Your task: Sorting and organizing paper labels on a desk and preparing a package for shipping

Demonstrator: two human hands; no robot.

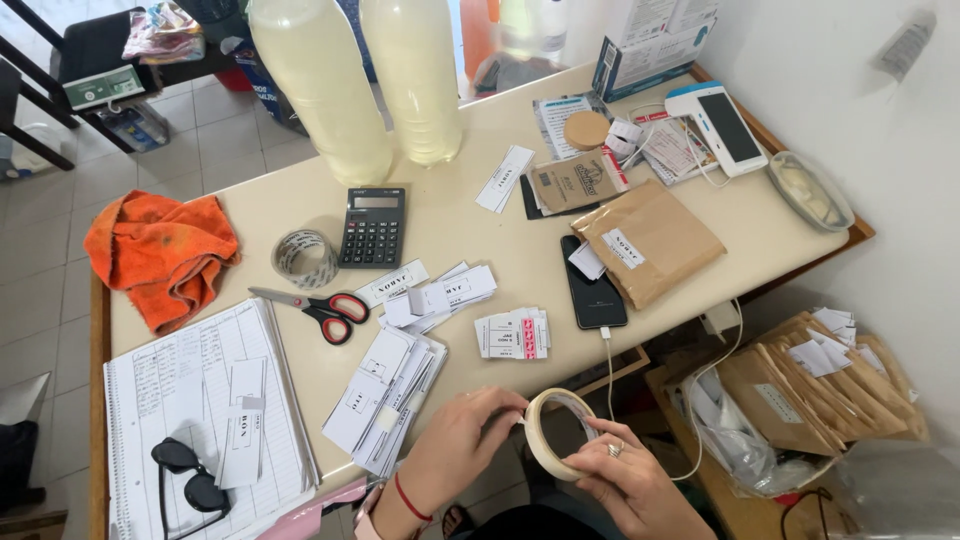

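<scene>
Both hands grip a tape roll [556, 432] at the table [470, 240] edge; left hand [462, 440] pinches its rim; right hand [625, 475] cradles it beneath; labels [385, 385] lie near.

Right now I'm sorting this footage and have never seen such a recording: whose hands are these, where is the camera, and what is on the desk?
There is one picture, taken by a camera worn on a person's head and looking down, so both hands are that person's own. The left hand and the right hand hold a roll of masking tape just past the near edge of the cream desk. On the desk lie red-handled scissors, a calculator, a clear tape roll, an orange cloth, a lined notebook with sunglasses, stacks of paper labels, a black phone, a brown padded envelope and two large bottles.
</scene>
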